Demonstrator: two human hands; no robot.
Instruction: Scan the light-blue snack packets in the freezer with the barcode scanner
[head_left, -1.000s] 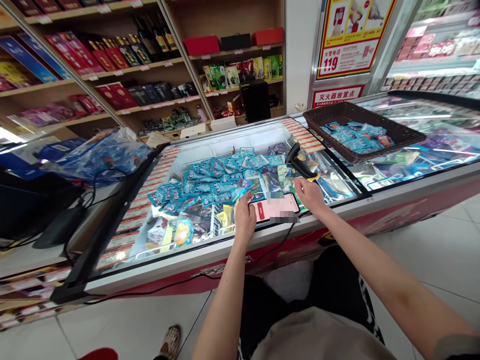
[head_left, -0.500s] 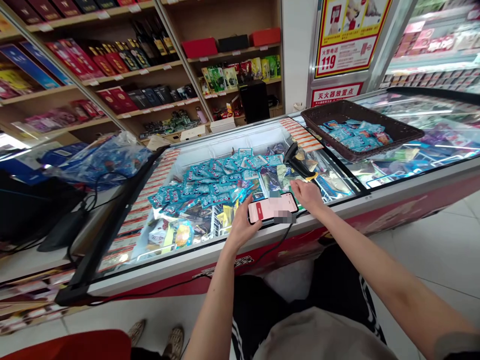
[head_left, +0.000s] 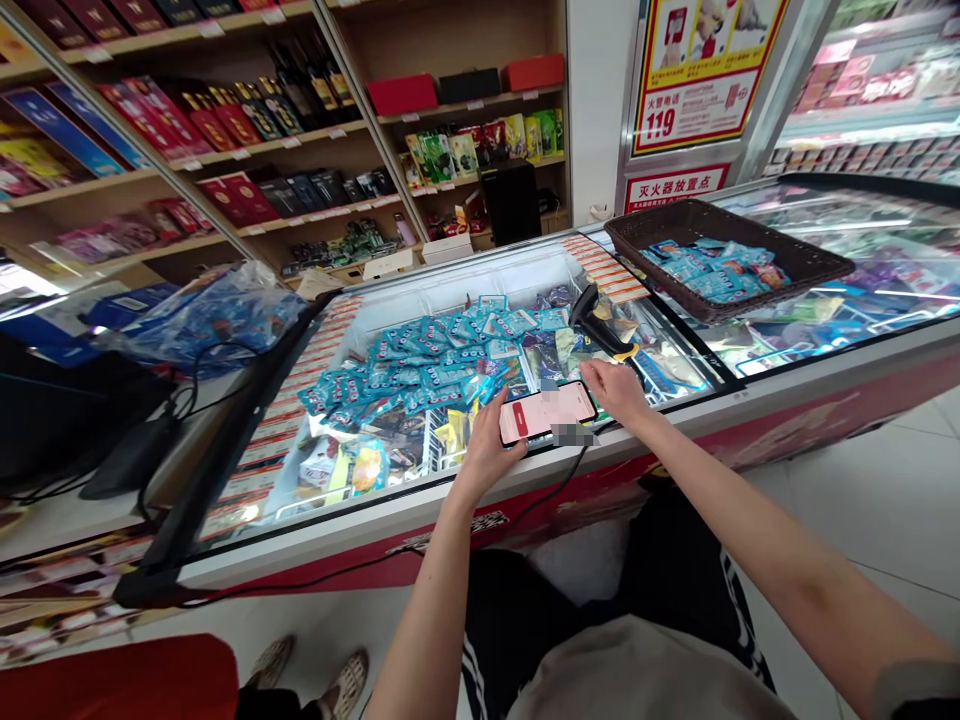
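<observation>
My left hand (head_left: 491, 447) grips the left end of a smartphone (head_left: 536, 416), which lies sideways over the front edge of a glass-topped freezer (head_left: 360, 515). Its lit screen is pale pink with a red block, partly blurred out. My right hand (head_left: 615, 392) is closed with curled fingers right beside the phone's right end. Whether it holds anything is hidden. Just beyond it, a black and yellow barcode scanner (head_left: 600, 325) lies on the glass. Many small blue packets (head_left: 435, 352) are spread over the freezer top behind the phone.
A brown basket (head_left: 810, 262) with more blue packets stands on the freezer to the right. At left are a plastic bag (head_left: 217, 315) and black equipment. A black cable (head_left: 322, 580) runs along the freezer front. Another person's shoes (head_left: 349, 685) and a red item (head_left: 135, 680) show lower left.
Both hands and the phone keep nearly the same place. The red item at lower left has shifted left, and the other person's shoes have moved slightly. The view has shifted a little.
</observation>
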